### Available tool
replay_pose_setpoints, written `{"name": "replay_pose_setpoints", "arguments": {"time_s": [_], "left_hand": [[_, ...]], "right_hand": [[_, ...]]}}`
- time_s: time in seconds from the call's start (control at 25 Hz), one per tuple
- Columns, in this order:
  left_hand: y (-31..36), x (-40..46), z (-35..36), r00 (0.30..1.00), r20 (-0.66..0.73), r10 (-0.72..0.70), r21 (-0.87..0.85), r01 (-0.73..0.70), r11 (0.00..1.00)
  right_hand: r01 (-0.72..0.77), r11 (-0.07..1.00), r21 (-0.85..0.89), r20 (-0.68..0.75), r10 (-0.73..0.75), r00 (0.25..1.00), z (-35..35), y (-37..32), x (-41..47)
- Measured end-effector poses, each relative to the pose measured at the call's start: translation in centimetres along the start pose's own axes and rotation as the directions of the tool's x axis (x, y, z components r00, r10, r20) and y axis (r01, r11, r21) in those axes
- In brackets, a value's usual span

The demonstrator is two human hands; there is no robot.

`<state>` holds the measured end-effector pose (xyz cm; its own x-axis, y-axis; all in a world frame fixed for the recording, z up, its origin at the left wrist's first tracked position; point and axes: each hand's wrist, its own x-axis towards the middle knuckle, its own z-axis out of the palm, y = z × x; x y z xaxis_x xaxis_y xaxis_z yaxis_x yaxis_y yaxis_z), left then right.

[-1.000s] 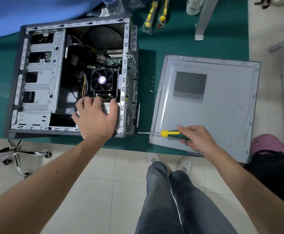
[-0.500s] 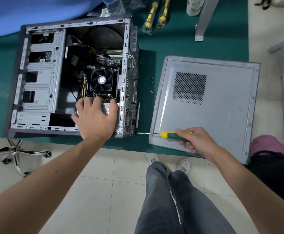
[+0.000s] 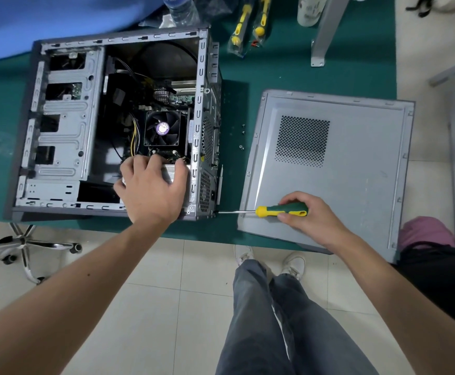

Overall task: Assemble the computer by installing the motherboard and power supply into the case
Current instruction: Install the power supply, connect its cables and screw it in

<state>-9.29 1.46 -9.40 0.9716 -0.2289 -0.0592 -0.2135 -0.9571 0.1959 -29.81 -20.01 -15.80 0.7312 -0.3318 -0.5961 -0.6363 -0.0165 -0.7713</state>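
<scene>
Motherboard looks seated inside the case, CPU fan on top of it and cables run, so that half reads as done. Power supply sits in the case's near rear corner, mostly hidden under the left hand; only a strip of its grey housing shows. Judging by the setup, we're on fastening the PSU to the rear wall of the case.

Left hand grip: fingers spread and curled over the PSU top edge, pressing it in place. Right hand grip: clamped round the green-yellow handle of the screwdriver, shaft horizontal, tip at the case's near rear corner. Can't tell if a screw is on the tip, too small.

Still left, by my read: remaining PSU screws. A few loose screws lie on the counter just behind the case's rear wall. Side panel is off, lying flat beyond those screws, partly overhanging the counter's edge. Can't confirm from here whether the PSU power leads are plugged in.
</scene>
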Motion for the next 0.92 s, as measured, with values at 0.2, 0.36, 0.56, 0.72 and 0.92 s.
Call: {"name": "replay_pose_setpoints", "arguments": {"time_s": [0.2, 0.36, 0.56, 0.72, 0.92], "left_hand": [[0.1, 0.1, 0.1, 1.0, 0.013, -0.002, 0.007, 0.002, 1.0], [-0.1, 0.0, 0.1, 1.0, 0.021, -0.004, 0.014, 0.004, 1.0], [-0.1, -0.1, 0.0, 1.0, 0.024, -0.005, 0.013, 0.005, 1.0], [0.0, -0.1, 0.0, 0.999, 0.034, -0.002, 0.02, 0.001, 1.0], [0.3, -0.2, -0.1, 0.999, 0.032, 0.003, 0.021, -0.003, 1.0]], "right_hand": [[-0.214, 0.974, 0.067, 0.113, 0.206, 0.972, -0.4, 0.2, 1.2], [-0.29, 0.957, 0.027, 0.296, 0.27, 0.916, -1.3, -0.2, 2.0], [-0.096, 0.994, -0.06, 0.235, 0.108, 0.966, -1.7, 0.2, 1.3], [-0.177, 0.939, 0.294, 0.075, 0.162, 0.984, -3.1, 0.4, 1.5], [-0.22, 0.935, 0.278, 0.245, 0.153, 0.957, -2.0, -3.7, 3.7]]}}
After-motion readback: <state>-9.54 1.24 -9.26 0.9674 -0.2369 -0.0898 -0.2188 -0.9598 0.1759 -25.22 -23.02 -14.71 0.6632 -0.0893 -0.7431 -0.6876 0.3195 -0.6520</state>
